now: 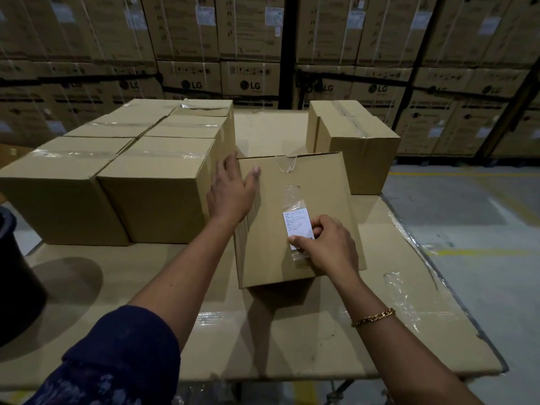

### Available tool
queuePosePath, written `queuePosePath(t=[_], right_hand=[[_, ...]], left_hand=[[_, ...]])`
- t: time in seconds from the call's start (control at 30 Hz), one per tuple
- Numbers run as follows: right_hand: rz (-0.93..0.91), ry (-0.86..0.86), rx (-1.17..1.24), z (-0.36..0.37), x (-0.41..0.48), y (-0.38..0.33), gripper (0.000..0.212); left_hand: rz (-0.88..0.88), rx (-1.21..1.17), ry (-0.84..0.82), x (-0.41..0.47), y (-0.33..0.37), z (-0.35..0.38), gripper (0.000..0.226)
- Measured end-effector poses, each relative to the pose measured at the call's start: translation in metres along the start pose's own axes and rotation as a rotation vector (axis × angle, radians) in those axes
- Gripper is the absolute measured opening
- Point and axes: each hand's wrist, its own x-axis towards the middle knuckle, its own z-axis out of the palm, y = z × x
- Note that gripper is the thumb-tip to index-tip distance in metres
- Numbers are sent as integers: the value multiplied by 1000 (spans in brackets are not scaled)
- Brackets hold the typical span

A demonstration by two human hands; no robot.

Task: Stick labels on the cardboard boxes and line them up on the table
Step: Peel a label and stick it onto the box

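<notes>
Right hand (327, 247) pinching label (298, 222), long axis running away, on tilted box (321, 182), left hand (230, 194) spread flat

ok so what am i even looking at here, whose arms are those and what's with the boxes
No machine here: one camera worn on a person's head looks down at their own hands. The left hand rests open against a tilted brown cardboard box. The right hand pinches a small white printed label onto its upper face. The box sits on a cardboard-covered table, with a block of taped brown cardboard boxes left of it, a lone brown cardboard box behind and a dark round bin far left.
</notes>
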Motion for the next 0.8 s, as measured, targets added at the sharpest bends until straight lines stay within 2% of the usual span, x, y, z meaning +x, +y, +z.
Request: queuePosePath(t=[0.1,0.23,0.43,0.57,0.63,0.8], right_hand=[[2,-14,29,-2,4,3,24],[29,-76,73,-10,11,3,25],[38,-183,338,-26,13,2,18],[-65,-96,655,-49,4,0,9],[-66,-71,695,-60,2,4,7],[17,-133,709,-67,-6,10,9]], left_hand=[[12,-19,22,-1,0,0,60],[20,-33,44,-4,1,-1,57],[22,-31,58,-6,2,-2,58],[13,-15,55,-6,1,-3,59],[11,-17,58,-6,1,-4,59],[37,-20,62,-3,3,-3,60]])
